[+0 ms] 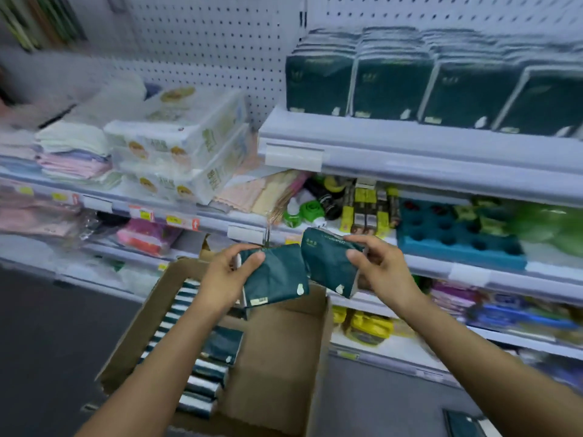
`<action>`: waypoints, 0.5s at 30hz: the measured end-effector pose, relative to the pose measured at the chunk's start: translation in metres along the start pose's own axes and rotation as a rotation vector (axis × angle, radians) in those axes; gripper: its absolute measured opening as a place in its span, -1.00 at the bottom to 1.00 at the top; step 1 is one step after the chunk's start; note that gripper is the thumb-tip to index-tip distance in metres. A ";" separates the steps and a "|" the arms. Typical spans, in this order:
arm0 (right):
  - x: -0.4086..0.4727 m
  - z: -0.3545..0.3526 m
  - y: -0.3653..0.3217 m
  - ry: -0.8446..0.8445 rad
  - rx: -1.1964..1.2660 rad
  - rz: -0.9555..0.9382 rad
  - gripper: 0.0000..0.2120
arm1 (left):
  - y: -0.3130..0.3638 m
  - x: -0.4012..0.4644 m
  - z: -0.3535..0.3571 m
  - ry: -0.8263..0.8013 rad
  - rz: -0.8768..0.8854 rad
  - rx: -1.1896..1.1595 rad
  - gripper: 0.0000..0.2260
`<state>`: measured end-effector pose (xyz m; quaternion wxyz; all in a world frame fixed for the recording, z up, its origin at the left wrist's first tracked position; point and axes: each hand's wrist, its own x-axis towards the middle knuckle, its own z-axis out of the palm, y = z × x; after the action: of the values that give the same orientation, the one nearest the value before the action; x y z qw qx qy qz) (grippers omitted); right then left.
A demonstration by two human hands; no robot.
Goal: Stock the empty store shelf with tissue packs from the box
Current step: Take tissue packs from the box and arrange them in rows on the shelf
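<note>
While both arms reach out over the open cardboard box (pixel 277 357), each hand carries one dark green tissue pack above it. The left hand (pixel 225 279) curls round the left tissue pack (pixel 274 279), thumb on its front face, fingers behind. The right hand (pixel 383 269) pinches the right tissue pack (pixel 328 263) at its upper right corner, thumb in front. The two packs hang just beside each other, their near edges almost touching, in front of the lip of a lower shelf.

Inside the box, more packs (pixel 205 383) stand on edge in rows along the left wall; the right half shows bare brown cardboard. Up and to the right, the white upper shelf (pixel 410 152) already carries a row of matching packs (pixel 441 93) standing upright against the pegboard back, with free shelf lip in front of them. The wrappers look soft, glossy and pillowy; the shelf edges are smooth and straight. White bundled tissue packages (pixel 179 146) sit stacked on the left shelf.
</note>
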<state>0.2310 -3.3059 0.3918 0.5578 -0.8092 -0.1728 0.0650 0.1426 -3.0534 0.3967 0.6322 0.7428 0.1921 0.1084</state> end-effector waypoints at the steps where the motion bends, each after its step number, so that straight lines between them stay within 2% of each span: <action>1: -0.003 -0.017 -0.005 0.032 0.005 -0.012 -0.80 | 0.010 -0.001 0.008 -0.019 0.018 0.003 -0.99; 7: -0.022 -0.135 -0.017 0.199 0.103 -0.029 -0.80 | 0.066 -0.010 0.079 -0.110 0.165 0.182 -0.97; 11: -0.043 -0.223 -0.018 0.253 0.161 -0.063 -0.84 | 0.107 -0.028 0.161 -0.153 0.258 0.146 -0.97; 15: -0.072 -0.322 -0.017 0.300 0.099 -0.103 -0.84 | 0.141 -0.053 0.252 -0.201 0.280 0.122 -0.91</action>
<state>0.2561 -3.6093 0.5204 0.6192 -0.7714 -0.1254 -0.0768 0.2175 -3.3193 0.4946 0.5806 0.8064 0.0290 0.1088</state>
